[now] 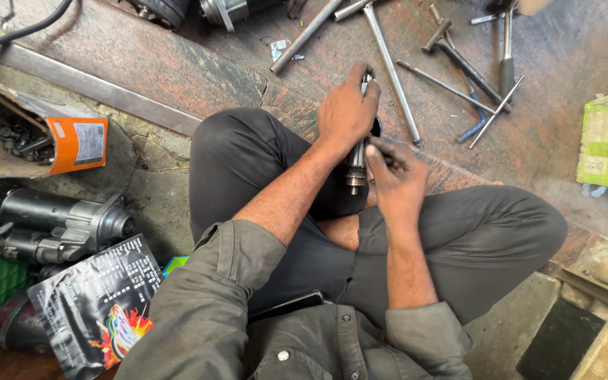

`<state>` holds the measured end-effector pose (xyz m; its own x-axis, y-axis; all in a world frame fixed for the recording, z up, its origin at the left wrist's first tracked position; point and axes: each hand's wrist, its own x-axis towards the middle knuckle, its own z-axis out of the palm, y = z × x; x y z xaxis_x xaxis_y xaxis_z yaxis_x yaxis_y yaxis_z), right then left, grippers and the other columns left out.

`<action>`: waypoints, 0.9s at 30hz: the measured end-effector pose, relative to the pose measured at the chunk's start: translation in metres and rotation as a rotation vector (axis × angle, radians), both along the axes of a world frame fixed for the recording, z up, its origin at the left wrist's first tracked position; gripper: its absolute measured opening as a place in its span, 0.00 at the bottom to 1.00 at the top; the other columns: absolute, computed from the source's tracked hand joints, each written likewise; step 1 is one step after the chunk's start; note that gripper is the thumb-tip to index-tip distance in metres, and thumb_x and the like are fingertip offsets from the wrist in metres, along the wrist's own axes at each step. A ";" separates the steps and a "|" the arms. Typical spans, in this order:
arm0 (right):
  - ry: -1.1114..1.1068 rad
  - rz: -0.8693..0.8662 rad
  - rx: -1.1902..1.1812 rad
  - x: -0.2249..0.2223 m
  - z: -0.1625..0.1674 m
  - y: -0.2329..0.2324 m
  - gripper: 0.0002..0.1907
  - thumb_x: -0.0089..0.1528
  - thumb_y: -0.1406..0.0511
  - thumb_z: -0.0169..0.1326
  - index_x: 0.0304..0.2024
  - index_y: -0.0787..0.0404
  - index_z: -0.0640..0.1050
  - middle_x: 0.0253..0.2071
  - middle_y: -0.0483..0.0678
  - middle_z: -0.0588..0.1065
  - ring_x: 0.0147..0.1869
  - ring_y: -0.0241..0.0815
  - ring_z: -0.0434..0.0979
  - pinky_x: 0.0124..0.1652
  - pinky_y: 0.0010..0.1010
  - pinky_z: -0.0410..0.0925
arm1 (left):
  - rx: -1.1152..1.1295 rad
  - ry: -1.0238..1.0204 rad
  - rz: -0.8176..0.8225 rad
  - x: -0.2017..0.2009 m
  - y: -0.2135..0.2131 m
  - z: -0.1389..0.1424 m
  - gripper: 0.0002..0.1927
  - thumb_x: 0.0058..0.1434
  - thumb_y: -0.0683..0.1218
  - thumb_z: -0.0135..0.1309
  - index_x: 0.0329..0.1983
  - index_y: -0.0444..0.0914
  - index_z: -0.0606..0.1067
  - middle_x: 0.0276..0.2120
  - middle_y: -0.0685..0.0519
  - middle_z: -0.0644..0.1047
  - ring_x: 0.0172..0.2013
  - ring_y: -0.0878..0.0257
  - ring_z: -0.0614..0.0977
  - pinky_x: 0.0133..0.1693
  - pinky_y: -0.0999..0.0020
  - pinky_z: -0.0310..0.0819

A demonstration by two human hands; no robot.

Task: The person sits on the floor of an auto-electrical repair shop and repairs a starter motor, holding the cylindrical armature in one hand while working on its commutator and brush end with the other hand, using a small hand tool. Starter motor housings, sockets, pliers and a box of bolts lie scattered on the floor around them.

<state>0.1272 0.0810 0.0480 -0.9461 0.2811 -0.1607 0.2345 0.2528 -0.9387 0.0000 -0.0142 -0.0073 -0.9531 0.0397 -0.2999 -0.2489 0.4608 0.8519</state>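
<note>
While both hands grip it, the greasy steel geared shaft stands near-upright at frame centre
Left hand clasps its upper end; right hand pinches just beside the lower gear

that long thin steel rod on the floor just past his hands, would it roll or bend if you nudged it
The long rod looks round and lies flat on the smooth stone floor, so it would probably roll sideways. Being bare metal, it likely stays stiff and feels heavy for its width, perhaps greasy.
</note>
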 end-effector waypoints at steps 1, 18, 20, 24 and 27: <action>0.054 0.036 0.042 -0.002 0.000 0.000 0.09 0.66 0.72 0.60 0.49 0.70 0.82 0.39 0.44 0.78 0.39 0.29 0.74 0.39 0.21 0.68 | 0.003 -0.006 0.003 -0.001 0.000 0.000 0.19 0.66 0.57 0.44 0.56 0.48 0.71 0.33 0.41 0.83 0.40 0.38 0.84 0.44 0.41 0.73; 0.184 0.055 -0.010 -0.006 -0.018 0.005 0.03 0.67 0.72 0.60 0.40 0.69 0.79 0.33 0.41 0.74 0.35 0.27 0.69 0.35 0.22 0.63 | -0.001 0.058 0.038 -0.005 0.003 -0.005 0.21 0.67 0.57 0.44 0.59 0.44 0.71 0.38 0.39 0.83 0.40 0.37 0.83 0.44 0.41 0.73; 0.197 0.034 -0.124 -0.009 -0.019 0.003 0.03 0.68 0.73 0.60 0.44 0.69 0.80 0.38 0.41 0.77 0.39 0.27 0.71 0.40 0.22 0.66 | 0.005 0.067 0.027 -0.003 0.003 -0.006 0.22 0.67 0.57 0.44 0.60 0.44 0.71 0.38 0.39 0.83 0.40 0.37 0.83 0.44 0.42 0.73; 0.043 0.027 0.008 -0.009 -0.014 0.000 0.03 0.66 0.72 0.59 0.38 0.68 0.80 0.28 0.42 0.72 0.27 0.29 0.69 0.26 0.23 0.61 | 0.012 0.068 0.028 -0.005 0.002 -0.008 0.22 0.66 0.57 0.45 0.60 0.46 0.72 0.37 0.40 0.83 0.40 0.38 0.83 0.45 0.42 0.73; 0.009 0.000 0.021 -0.010 -0.013 -0.002 0.03 0.66 0.72 0.59 0.41 0.68 0.81 0.29 0.43 0.73 0.28 0.29 0.69 0.27 0.23 0.61 | 0.015 0.051 0.030 -0.004 0.003 -0.010 0.21 0.67 0.58 0.44 0.59 0.46 0.72 0.37 0.41 0.83 0.40 0.38 0.83 0.45 0.42 0.73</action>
<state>0.1172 0.0791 0.0347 -0.9475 0.2843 -0.1462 0.2262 0.2728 -0.9351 -0.0041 -0.0116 -0.0177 -0.9679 0.0154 -0.2508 -0.2186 0.4407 0.8706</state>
